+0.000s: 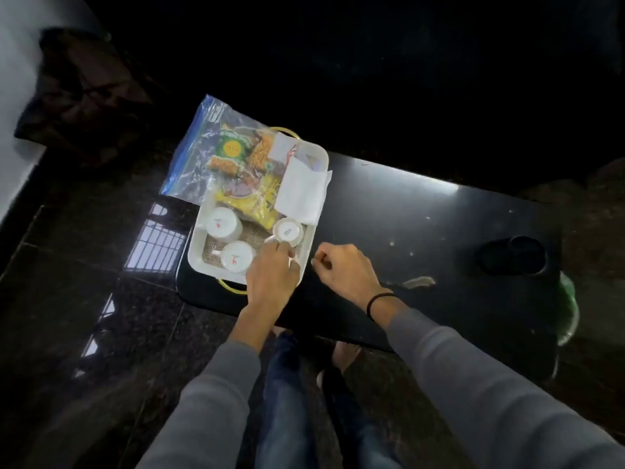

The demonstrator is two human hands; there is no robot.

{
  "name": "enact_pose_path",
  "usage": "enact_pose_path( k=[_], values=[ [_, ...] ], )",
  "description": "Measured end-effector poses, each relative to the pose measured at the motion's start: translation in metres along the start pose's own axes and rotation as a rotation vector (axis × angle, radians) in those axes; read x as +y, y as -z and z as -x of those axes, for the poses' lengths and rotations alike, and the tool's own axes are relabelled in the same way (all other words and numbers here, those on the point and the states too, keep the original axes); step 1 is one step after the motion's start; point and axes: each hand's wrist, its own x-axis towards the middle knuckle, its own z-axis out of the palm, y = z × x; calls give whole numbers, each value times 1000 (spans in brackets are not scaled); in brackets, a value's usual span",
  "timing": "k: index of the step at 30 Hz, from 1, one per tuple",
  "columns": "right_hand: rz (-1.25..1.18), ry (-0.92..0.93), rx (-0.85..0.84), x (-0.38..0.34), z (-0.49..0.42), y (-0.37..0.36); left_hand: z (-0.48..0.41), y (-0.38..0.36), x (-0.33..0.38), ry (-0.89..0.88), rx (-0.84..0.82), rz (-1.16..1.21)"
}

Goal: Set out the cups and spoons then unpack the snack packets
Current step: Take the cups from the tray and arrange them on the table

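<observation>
The left hand (274,270), just below the middle of the frame, reaches into the near end of the tray (195,262). Its thumb and forefinger look to be pinching the handle of the nearest cup (287,231), which stands upside down on a woven mat (255,236). Just right of it, outside the tray, the right hand (341,269) rests on the black table (422,225) with its fingers curled under; whether it holds anything small I cannot tell.

Left of the pinched cup, a second cup (221,223) and a third cup (236,258) sit upturned too, close together. Above them, toward the upper left, the zip bag (216,147) of snack packets lies partly in the tray and partly hanging over its far edge. A white napkin (299,194) lies beside the bag; no spoon shows clearly, though some may be tucked in it.

A pinch on the handle alone is a thin hold, so a cup swung upright could clip its neighbours or the tray rim. The tray sits at the left end of the table, and the dark hides how much of it is supported, so leaning on it might tip it. Tugging the overhanging bag could drag the napkin along or drop the bag to the floor
</observation>
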Motion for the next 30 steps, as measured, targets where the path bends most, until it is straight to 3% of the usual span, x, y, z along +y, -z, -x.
enact_pose_path(
  k=[7, 14, 19, 30],
  values=[
    [-327, -168, -64, -8, -44, -31, -42, -14, -29, -28, 86, 164],
    [-634, -208, -37, 2, -61, -49, -79, -38, -33, -58, 51, 49],
    [-710, -215, -2, 5, -64, -55, -90, -46, -35, -49, 106, -50],
    [-690, -68, 176, 23, -45, -39, -72, -33, -14, -190, 321, 35]
  ],
)
